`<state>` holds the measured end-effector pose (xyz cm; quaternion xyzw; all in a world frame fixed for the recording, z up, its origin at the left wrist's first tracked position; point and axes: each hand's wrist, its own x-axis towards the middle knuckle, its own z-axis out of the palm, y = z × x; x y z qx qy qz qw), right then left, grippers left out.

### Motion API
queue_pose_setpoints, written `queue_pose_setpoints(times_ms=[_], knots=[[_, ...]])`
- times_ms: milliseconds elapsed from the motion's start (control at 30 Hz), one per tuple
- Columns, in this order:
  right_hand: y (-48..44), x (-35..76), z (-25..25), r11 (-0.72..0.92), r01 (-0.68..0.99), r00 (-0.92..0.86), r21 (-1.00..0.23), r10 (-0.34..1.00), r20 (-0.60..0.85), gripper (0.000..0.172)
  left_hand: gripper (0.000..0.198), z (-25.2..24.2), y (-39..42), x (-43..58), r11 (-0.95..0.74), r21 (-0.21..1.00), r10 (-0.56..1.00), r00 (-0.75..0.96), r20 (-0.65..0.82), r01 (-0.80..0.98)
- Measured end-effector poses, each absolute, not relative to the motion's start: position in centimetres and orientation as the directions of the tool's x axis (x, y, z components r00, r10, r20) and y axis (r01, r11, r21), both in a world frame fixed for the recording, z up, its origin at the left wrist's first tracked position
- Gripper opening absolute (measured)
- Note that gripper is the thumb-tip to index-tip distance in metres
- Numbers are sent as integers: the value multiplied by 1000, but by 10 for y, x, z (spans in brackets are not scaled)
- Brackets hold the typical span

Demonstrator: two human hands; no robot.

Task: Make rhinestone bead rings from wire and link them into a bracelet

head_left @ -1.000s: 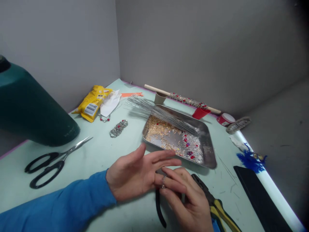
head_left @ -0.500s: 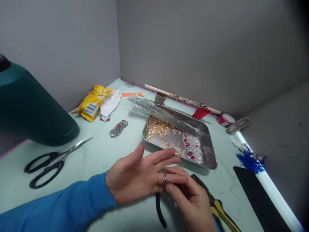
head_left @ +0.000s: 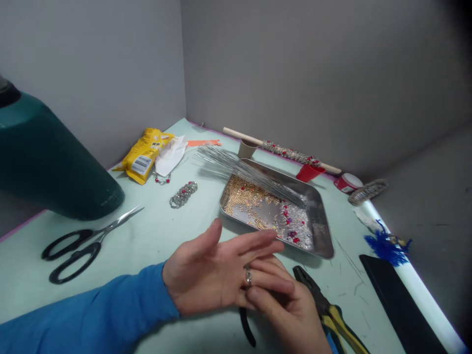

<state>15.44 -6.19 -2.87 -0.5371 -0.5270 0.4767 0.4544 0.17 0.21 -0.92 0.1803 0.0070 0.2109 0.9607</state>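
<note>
My left hand point(head_left: 210, 270) is held palm up over the table with its fingers stretched out. A small silver ring point(head_left: 248, 277) sits on one of its lower fingers. My right hand point(head_left: 291, 309) comes in from below, and its fingertips pinch the ring on that finger. Under both hands lie black-handled pliers point(head_left: 245, 327). Yellow-handled pliers point(head_left: 328, 312) rest just to the right.
A metal tray point(head_left: 321, 236) of gold, clear and red beads stands behind the hands, with thin wires point(head_left: 236, 164) across it. Black scissors point(head_left: 81, 243) and a dark green container point(head_left: 44, 157) are at left. A beaded bracelet point(head_left: 183, 193), a yellow packet point(head_left: 144, 155), a beaded stick point(head_left: 287, 153) and a black slab point(head_left: 400, 305) lie around.
The ring has slid further down the left finger toward the palm, pushed by my right fingers. The left hand has stayed almost still.
</note>
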Motion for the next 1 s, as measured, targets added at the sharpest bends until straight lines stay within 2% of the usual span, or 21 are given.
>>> queue_pose_setpoints(times_ms=[167, 367, 500, 700, 1000], knots=[[-62, 149, -25, -118, 97, -46, -988, 991, -123, 20, 78, -10, 0, 2, 854, 346, 382, 920, 92, -389], [-62, 144, -28, -230, -98, -100, -968, 970, -220, 26, 77, -8, -1, 3, 850, 314, 428, 902, 58, -424], [-60, 141, -30, -310, -120, -63, -943, 950, -305, 18, 76, -8, 0, 4, 857, 277, 441, 896, 40, -434], [-59, 140, -30, -263, -216, -77, -940, 965, -252, 14, 75, -9, -1, 4, 864, 252, 447, 894, 10, -435], [-62, 141, -32, -274, -251, -64, -928, 962, -266, 12, 77, -7, -1, 4, 865, 272, 433, 901, 24, -423]])
